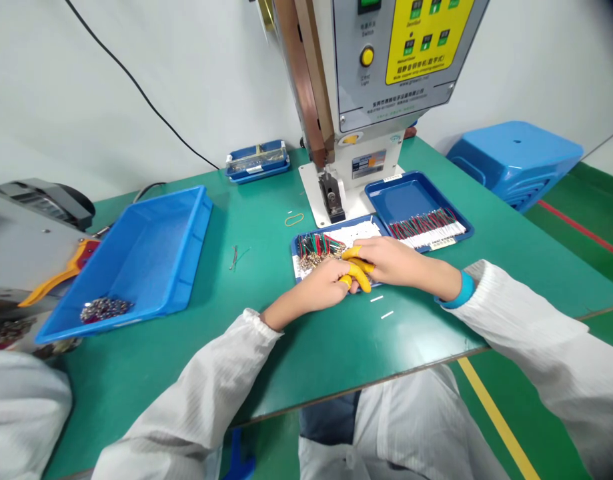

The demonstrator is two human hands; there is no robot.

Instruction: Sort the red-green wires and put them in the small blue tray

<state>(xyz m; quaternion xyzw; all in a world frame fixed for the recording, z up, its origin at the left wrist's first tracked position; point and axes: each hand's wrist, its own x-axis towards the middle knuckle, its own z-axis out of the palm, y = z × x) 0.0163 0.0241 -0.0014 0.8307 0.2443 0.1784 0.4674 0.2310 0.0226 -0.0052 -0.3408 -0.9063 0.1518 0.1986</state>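
Both hands meet over the front edge of a blue tray (295, 257) that holds red and green wire pieces (322, 244) and white pieces (359, 231). My left hand (331, 283), with yellow finger covers, has its fingers closed near the tray's front rim. Close against it, my right hand (386, 260) also wears yellow covers, its fingers bent together. Whatever lies between the fingertips is too small or hidden to name. To the right, a second blue tray (403, 193) contains a row of red and green wires with white ends (426, 228).
A crimping machine (331, 197) stands behind the trays. At left is a large blue bin (141, 247) with metal parts (105, 309). A rubber band (294, 219), loose wires (234, 257) and white strips (387, 315) lie on the green table (266, 360). A person's sleeve (23, 413) shows at left.
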